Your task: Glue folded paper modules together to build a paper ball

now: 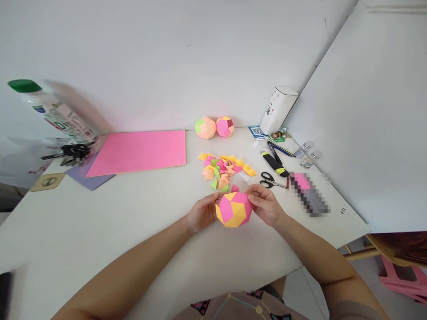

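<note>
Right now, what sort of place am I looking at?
Probably a desk used for paper craft: folded paper pieces lie in a loose cluster, scissors lie to their right, and two paper balls sit near the wall behind.

A blue card [253, 133] shows a QR code [257, 130]; the bottle's [62, 113] lettering is illegible.

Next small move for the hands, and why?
I'd probably have the left hand press in the yellow flap at the ball's left edge. It seems to jut out from the rounded outline, it lies right beside that hand, and the right hand grips the opposite side, so it could brace the ball. The ball's far side is hidden.
</note>
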`<action>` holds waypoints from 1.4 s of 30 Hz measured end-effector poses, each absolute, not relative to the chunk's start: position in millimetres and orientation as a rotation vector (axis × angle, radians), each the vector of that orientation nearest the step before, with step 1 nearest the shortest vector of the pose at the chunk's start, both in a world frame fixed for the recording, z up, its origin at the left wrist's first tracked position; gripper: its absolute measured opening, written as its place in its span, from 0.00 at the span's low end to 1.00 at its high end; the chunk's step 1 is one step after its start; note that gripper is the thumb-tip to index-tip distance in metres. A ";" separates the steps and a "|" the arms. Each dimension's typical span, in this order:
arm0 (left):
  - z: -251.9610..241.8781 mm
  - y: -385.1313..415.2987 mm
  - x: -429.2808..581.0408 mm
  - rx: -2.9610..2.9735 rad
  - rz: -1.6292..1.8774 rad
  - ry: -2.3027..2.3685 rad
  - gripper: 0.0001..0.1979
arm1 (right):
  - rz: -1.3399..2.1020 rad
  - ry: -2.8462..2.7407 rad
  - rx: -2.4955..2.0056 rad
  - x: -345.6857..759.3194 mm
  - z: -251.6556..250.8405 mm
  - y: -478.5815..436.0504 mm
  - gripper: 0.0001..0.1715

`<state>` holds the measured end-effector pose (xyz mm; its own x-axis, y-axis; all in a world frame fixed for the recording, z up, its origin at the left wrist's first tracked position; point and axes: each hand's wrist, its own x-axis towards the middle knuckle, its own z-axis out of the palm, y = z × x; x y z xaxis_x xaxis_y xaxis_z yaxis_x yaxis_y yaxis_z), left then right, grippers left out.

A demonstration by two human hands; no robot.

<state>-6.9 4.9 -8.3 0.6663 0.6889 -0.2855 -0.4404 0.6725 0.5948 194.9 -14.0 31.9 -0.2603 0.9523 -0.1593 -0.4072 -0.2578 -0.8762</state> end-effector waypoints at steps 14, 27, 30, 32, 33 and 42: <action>-8.6 2.6 -7.8 0.605 0.684 0.389 0.16 | 1.702 -0.742 -0.939 194.5 23.5 -4.9 0.15; -8.3 2.0 -8.3 0.604 0.653 0.480 0.14 | 1.552 -1.172 -1.069 197.0 25.5 -13.4 0.15; -8.6 2.5 -8.9 0.632 0.645 0.472 0.14 | 1.618 -1.207 -1.077 196.6 26.6 -13.7 0.16; -8.6 2.2 -9.3 0.664 0.626 0.474 0.15 | 1.727 -1.234 -1.071 195.7 25.9 -13.0 0.17; -8.3 1.8 -9.5 0.677 0.614 0.480 0.14 | 1.783 -1.242 -1.066 195.4 24.9 -12.4 0.18; -3.0 -1.0 -7.7 0.720 0.692 0.379 0.24 | 1.822 -1.119 -0.962 200.5 16.0 -6.0 0.18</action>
